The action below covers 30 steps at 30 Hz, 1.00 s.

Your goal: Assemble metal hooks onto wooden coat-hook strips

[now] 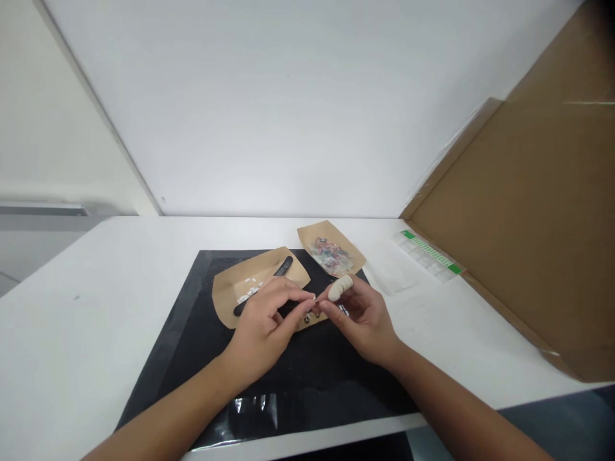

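Observation:
My left hand (269, 315) and my right hand (362, 317) meet over a black mat (307, 378). Thumb and index finger of each are pinched together, tip to tip, on something too small to make out. A pale finger cot (340, 288) covers one finger of my right hand. Beneath the fingertips lie small round metal pieces (307, 319) on a tan surface, mostly hidden by my hands. Left of them is a brown paper tray (225, 282) with small white pieces (248, 294) and a black stick-like tool (283, 266), partly behind my left hand.
Behind my right hand stands a second paper tray (307, 235) with small clear and reddish packets (331, 256). A clear plastic strip case with green edging (430, 255) lies on the white table (446, 333) by a tall cardboard panel (538, 211). A white wall rises behind.

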### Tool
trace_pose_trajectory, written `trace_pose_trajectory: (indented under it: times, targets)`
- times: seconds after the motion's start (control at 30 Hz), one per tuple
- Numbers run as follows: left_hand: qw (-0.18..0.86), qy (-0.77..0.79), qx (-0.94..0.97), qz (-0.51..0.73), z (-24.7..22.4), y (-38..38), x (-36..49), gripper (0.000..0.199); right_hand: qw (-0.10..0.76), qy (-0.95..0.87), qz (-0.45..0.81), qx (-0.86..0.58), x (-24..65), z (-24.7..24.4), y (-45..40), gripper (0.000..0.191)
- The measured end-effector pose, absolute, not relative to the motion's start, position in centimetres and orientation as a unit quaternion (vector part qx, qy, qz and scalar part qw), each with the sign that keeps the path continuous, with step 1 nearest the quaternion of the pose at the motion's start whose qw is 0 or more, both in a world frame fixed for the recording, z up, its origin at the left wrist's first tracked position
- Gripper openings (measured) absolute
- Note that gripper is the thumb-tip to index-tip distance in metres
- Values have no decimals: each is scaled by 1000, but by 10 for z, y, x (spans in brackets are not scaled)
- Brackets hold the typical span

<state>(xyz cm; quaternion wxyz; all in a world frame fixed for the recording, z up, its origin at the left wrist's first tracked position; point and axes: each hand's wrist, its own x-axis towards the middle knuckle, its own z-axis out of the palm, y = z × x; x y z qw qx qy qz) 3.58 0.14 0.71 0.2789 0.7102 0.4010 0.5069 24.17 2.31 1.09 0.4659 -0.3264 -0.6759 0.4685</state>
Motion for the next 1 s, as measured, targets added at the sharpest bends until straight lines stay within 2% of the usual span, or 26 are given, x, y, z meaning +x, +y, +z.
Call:
trace_pose_trajectory:
  times: [0.33, 0.77, 1.0]
  targets:
    - [273, 395, 700, 528, 12, -2, 37, 14, 455, -675, 495, -305, 244, 15, 23, 21]
    - [225, 367, 737, 521, 15, 1, 34, 12, 434, -715, 446, -318, 248, 18, 24, 17]
    - [164, 351, 764, 516, 17, 3, 31, 12, 431, -723, 411, -351, 247, 18, 22, 18]
